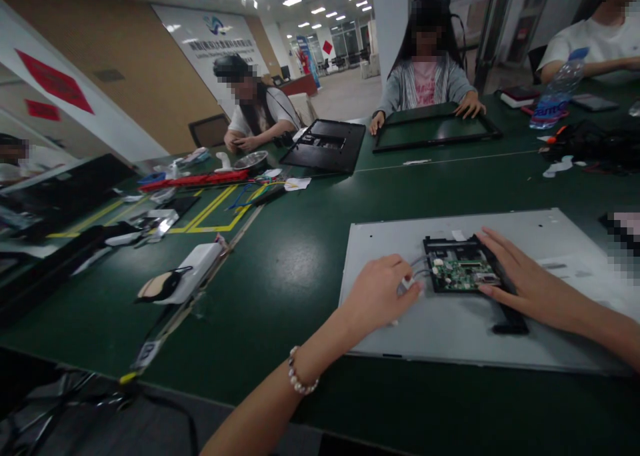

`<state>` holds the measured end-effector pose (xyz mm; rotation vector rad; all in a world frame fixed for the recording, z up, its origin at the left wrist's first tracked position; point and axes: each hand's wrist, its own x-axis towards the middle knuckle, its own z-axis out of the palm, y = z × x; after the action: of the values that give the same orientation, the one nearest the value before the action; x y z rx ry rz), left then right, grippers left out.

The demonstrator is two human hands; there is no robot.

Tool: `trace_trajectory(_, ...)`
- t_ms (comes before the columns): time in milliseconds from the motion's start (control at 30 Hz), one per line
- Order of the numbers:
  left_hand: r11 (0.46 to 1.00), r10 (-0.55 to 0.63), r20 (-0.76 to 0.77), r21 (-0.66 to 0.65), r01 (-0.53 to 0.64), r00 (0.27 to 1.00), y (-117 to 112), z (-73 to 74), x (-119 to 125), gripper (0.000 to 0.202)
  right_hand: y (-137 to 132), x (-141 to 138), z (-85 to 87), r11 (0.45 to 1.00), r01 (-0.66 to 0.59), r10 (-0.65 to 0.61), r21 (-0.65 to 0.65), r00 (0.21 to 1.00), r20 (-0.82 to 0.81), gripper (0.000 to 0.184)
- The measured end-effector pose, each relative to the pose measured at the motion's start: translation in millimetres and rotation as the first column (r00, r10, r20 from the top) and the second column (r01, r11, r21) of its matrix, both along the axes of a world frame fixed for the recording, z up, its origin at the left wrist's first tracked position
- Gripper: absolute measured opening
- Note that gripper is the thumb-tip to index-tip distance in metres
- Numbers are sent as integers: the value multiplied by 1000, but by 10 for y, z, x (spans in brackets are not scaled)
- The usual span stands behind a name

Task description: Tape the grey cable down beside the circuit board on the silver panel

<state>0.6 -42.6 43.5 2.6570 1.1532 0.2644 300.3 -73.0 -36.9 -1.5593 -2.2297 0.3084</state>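
A black plastic bracket [453, 245] carrying a green circuit board [463, 273] lies on a large light-grey metal panel [385, 339]. Beside the bracket's left edge, my left hand [387, 289] is closed with its fingertips on grey cables [421, 271] that run to the board. My right hand [520, 273] lies against the bracket's right side. Its fingers are stretched along the upper right corner, and the thumb reaches apart over the board's lower right. A black arm of the bracket extends below that hand.
Across the green table [295, 263], one person touches a black frame [435, 136]; another sits by a black back cover [327, 146]. A water bottle [557, 93] stands at far right. A white device [193, 273] and a dark monitor [65, 193] lie on the left.
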Motion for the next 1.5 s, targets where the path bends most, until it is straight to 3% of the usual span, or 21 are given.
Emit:
trace_trajectory(100,991,128,151,9,-130,980,101,-84,-66,18,-36,-78,117,999,25,-25,48,1000,-1,84)
trace_trajectory(200,975,217,255,-21,-219,942,189,-200,-107,25,-76,-250,233,993,-13,16,119,1000,-21,79)
trace_trajectory(400,973,199,307,-172,-152,931,297,-370,-145,25,-161,-702,361,900,-361,340,244,932,124,45)
trace_trajectory(700,973,186,323,-190,-129,928,316,-330,-154,16,-43,-1058,262,835,-394,355,383,919,172,17)
trace_trajectory(833,971,184,300,-201,-127,936,312,-324,-155,15,-60,-1085,232,805,-416,380,423,909,170,17)
trace_trajectory(1067,990,100,140,-109,-85,985,329,-303,-172,15,-93,-1085,193,811,-425,400,402,904,149,21)
trace_trajectory(1233,997,-27,66,-72,32,997,335,-305,-174,14,-98,-1106,168,817,-445,405,365,895,185,24)
trace_trajectory(1500,995,-99,72,-4,99,993,370,-332,-187,12,-100,-1095,149,795,-483,437,367,876,206,28)
